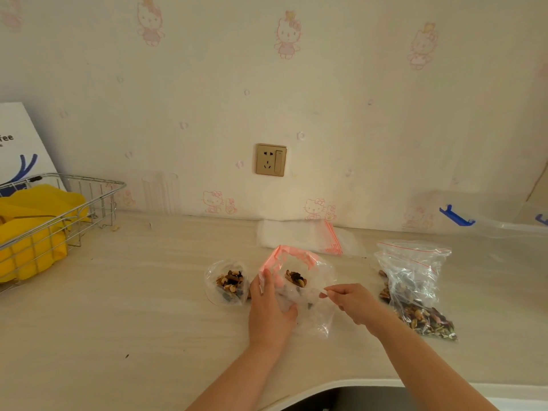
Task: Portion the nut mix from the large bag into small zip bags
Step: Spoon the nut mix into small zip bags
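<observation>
Both hands (fingers curled) on small zip bag (299, 289)

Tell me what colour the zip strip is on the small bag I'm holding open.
Red-pink, on the small bag, seen in the head view.

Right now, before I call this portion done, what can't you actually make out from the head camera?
- Small zip bag in the hands: whether its red zip strip is sealed; crumpled plastic blurs it.
- Left hand: its fingers are hidden in the bag's folds.
- Large bag: how much mix remains; wrinkled plastic and glare hide it.
- Filled bag: its closure is too small to read.
- Wire basket: cut off by the left edge.
</observation>
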